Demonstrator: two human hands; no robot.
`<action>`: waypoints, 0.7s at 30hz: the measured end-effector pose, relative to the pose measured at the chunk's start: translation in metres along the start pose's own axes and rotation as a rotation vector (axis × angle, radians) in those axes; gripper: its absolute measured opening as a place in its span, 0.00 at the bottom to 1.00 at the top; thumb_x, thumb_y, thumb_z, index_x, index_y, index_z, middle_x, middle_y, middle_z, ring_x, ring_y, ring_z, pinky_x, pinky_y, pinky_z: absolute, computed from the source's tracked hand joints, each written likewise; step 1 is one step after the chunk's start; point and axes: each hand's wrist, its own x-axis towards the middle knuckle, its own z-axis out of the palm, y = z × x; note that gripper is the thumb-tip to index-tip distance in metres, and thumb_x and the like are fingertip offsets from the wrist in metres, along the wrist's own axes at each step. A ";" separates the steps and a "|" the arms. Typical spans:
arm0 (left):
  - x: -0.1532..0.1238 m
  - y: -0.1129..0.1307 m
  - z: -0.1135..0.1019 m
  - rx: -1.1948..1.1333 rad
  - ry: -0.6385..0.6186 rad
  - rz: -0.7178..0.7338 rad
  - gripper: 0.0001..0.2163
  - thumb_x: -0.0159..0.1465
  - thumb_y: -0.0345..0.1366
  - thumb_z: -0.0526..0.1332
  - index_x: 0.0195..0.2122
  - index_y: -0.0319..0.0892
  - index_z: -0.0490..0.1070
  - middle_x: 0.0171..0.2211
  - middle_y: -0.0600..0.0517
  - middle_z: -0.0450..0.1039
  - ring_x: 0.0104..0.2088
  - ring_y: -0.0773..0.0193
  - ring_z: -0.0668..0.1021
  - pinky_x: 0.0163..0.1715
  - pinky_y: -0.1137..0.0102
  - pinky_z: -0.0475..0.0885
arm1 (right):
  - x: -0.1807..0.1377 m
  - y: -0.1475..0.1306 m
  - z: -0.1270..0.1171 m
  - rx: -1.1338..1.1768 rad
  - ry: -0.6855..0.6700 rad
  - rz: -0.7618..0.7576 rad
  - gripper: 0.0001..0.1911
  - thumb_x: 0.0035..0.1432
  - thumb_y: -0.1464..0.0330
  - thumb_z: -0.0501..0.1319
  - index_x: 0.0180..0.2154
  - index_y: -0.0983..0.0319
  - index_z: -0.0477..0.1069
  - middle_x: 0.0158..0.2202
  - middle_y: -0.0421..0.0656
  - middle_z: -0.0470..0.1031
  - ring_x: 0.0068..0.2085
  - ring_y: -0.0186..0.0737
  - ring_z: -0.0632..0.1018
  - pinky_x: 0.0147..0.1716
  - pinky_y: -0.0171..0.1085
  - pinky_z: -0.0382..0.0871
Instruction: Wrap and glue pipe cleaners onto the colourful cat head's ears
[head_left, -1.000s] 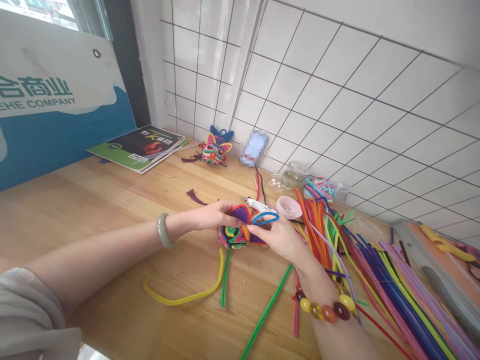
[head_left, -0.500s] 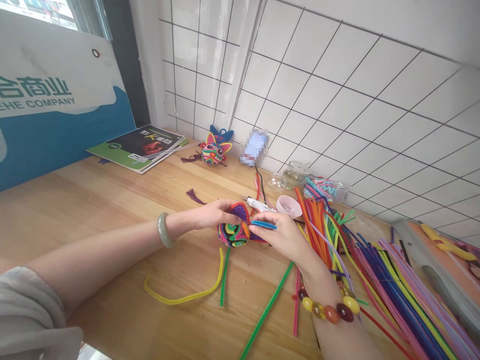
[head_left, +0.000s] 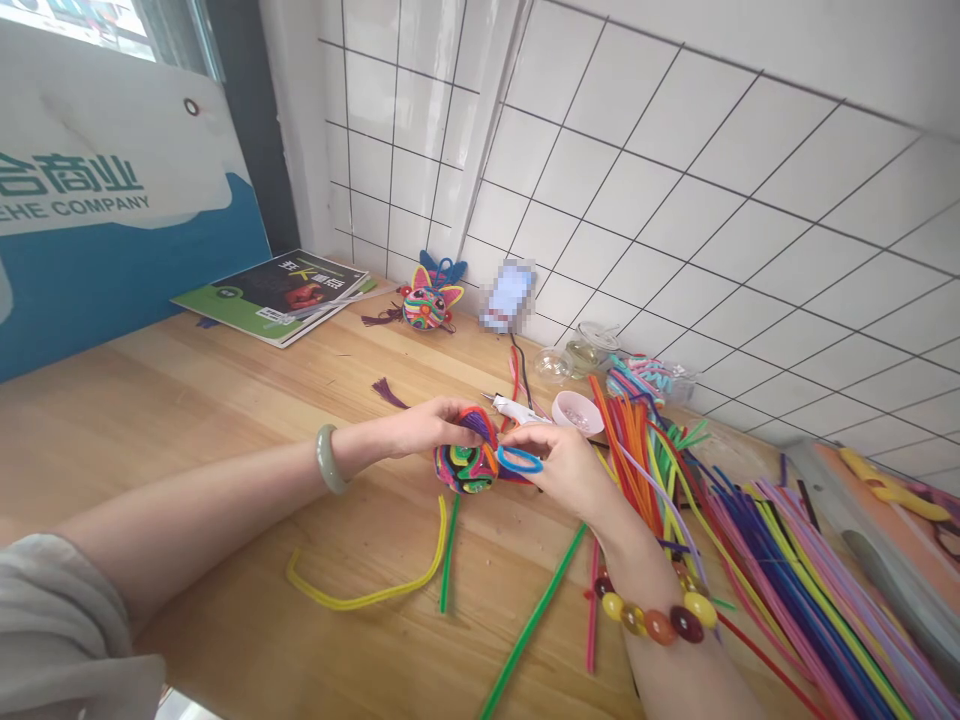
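Observation:
My left hand (head_left: 435,425) is closed on a round ornament (head_left: 465,468) covered in multicoloured pipe cleaners, with a purple, red-edged piece (head_left: 477,422) at its top. My right hand (head_left: 562,465) is closed at the ornament's right side, with a thin blue loop (head_left: 520,459) at its fingers. The fingertips hide how the loop meets the ornament. A bent yellow pipe cleaner (head_left: 367,600) and two green pipe cleaners (head_left: 534,622) lie nearer on the wooden table (head_left: 247,620).
Behind stand a finished-looking animal ornament (head_left: 425,305) and a blurred phone (head_left: 508,297). A white glue gun (head_left: 517,411) and a pink bowl (head_left: 577,413) lie beyond my hands. Pipe-cleaner bundles (head_left: 795,570) spread at right; magazines (head_left: 281,295) lie at left.
The blue loop has turned from nearly edge-on to showing its open ring, as my right fingers shifted slightly. My left hand and the ornament stay almost in place.

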 end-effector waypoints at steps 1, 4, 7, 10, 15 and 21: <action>0.000 0.000 0.000 0.001 0.007 -0.005 0.11 0.54 0.33 0.61 0.39 0.36 0.71 0.37 0.47 0.74 0.37 0.61 0.76 0.40 0.68 0.68 | 0.001 0.001 -0.001 0.005 -0.010 -0.005 0.07 0.47 0.66 0.63 0.31 0.61 0.76 0.31 0.44 0.78 0.33 0.43 0.77 0.33 0.40 0.71; -0.001 0.001 0.000 0.010 0.013 -0.017 0.11 0.55 0.33 0.61 0.39 0.36 0.71 0.36 0.47 0.74 0.37 0.61 0.76 0.40 0.68 0.68 | 0.004 0.006 -0.003 0.064 -0.025 -0.021 0.09 0.50 0.63 0.61 0.32 0.60 0.76 0.32 0.44 0.78 0.39 0.45 0.77 0.38 0.42 0.70; -0.001 0.001 0.000 0.014 0.010 -0.009 0.11 0.55 0.33 0.61 0.39 0.36 0.71 0.35 0.47 0.74 0.39 0.60 0.75 0.41 0.68 0.68 | 0.007 0.013 -0.004 0.160 -0.007 0.019 0.12 0.49 0.61 0.62 0.32 0.62 0.76 0.34 0.44 0.78 0.40 0.46 0.76 0.39 0.42 0.70; 0.000 0.000 -0.002 0.010 -0.009 0.000 0.10 0.55 0.33 0.61 0.38 0.36 0.71 0.34 0.48 0.74 0.40 0.59 0.75 0.42 0.67 0.68 | 0.009 0.018 -0.003 0.289 -0.002 0.081 0.13 0.47 0.61 0.64 0.31 0.64 0.75 0.33 0.44 0.78 0.37 0.44 0.77 0.39 0.42 0.70; -0.001 0.000 -0.003 0.047 -0.064 0.038 0.09 0.55 0.33 0.61 0.37 0.36 0.71 0.38 0.47 0.73 0.41 0.61 0.74 0.43 0.67 0.67 | 0.008 0.017 0.001 0.405 -0.041 0.112 0.12 0.45 0.61 0.65 0.29 0.64 0.75 0.34 0.44 0.78 0.36 0.41 0.77 0.41 0.42 0.69; -0.002 0.004 -0.003 0.078 -0.091 0.059 0.08 0.55 0.33 0.61 0.36 0.37 0.71 0.43 0.46 0.71 0.41 0.62 0.73 0.42 0.69 0.67 | 0.006 0.014 0.001 0.383 -0.036 0.106 0.11 0.42 0.63 0.67 0.28 0.63 0.74 0.34 0.44 0.77 0.36 0.41 0.77 0.40 0.41 0.70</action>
